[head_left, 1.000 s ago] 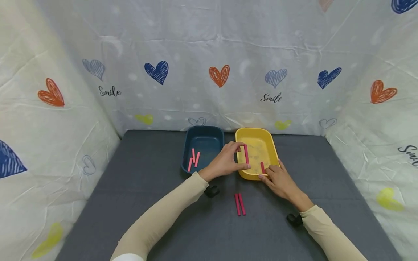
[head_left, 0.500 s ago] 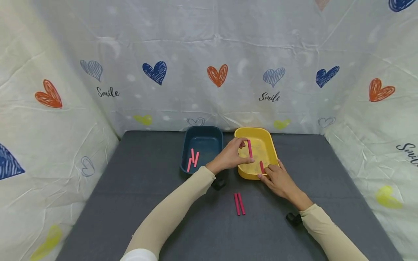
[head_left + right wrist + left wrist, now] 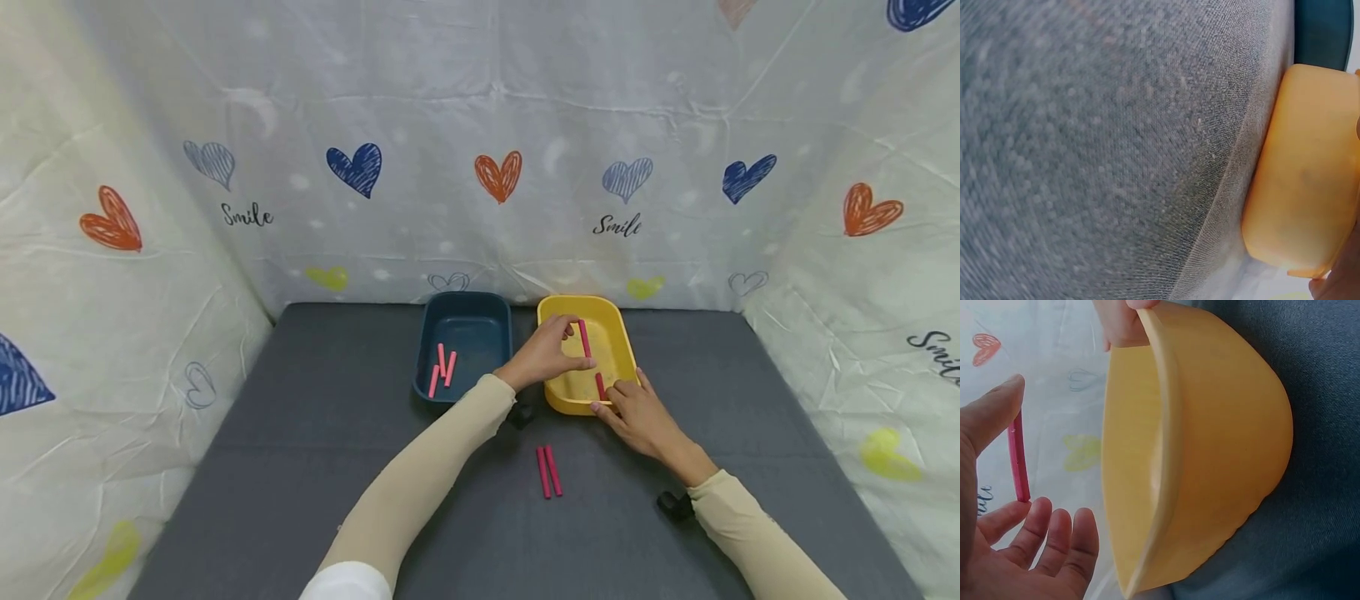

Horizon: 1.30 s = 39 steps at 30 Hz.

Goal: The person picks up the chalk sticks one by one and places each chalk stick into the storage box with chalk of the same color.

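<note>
- Nearest you, your sleeves reach in from left and right over the grey table.
- Between your forearms, two dark pink sticks lie side by side on the table, just short of the yellow tray.
- Your right hand is clamped on the tray's near right corner, thumb on the outside, fingers bent over the rim.
- Inside, just left of those fingers, lies a dark pink stub; you cannot tell whether they touch it.
- Your left hand comes across from the left, pinching the held stick by its ends between thumb and forefinger.
- Your left wrist view adds what the head view leaves unclear: the held stick is well above the rim, with your other three fingers loose and holding nothing.
- Your right wrist view shows the tray's outer wall and only a sliver of your right hand.
- Left of the yellow tray, the blue tray holds three light pink sticks.
- Farthest, a heart-printed backdrop hangs behind both trays.
</note>
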Each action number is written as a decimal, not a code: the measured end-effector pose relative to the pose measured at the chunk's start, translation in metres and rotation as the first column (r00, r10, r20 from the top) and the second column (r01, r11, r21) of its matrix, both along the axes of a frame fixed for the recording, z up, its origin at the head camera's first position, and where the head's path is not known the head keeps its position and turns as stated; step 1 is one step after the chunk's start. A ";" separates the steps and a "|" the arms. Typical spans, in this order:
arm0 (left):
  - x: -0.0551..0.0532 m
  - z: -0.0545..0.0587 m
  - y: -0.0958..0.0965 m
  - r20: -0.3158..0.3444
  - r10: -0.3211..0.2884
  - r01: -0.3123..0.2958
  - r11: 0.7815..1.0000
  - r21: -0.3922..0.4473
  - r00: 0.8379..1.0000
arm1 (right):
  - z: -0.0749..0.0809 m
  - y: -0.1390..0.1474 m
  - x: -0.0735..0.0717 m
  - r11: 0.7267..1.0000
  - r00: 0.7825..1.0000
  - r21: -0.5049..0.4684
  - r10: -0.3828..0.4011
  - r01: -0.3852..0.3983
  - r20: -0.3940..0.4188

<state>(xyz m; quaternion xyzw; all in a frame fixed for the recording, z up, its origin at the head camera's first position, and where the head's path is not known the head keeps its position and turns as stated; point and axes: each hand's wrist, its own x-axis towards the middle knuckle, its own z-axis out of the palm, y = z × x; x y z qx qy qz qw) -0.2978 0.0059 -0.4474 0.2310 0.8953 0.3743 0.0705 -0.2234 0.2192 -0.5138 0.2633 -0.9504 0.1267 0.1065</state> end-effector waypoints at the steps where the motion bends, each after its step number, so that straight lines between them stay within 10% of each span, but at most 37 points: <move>1: -0.002 0.000 0.002 -0.001 0.003 -0.003 1.000 -0.001 1.000 | 0.000 0.000 -0.001 1.000 1.000 0.000 0.004 -0.004 -0.007; 16: -0.028 -0.006 0.025 0.021 0.026 -0.025 0.998 -0.051 0.999 | 0.001 0.001 -0.003 1.000 0.999 -0.021 -0.007 0.006 -0.033; 39: -0.029 -0.007 0.043 0.084 0.126 -0.114 0.984 -0.135 0.988 | -0.003 -0.001 0.001 1.000 0.999 -0.011 -0.004 0.004 -0.040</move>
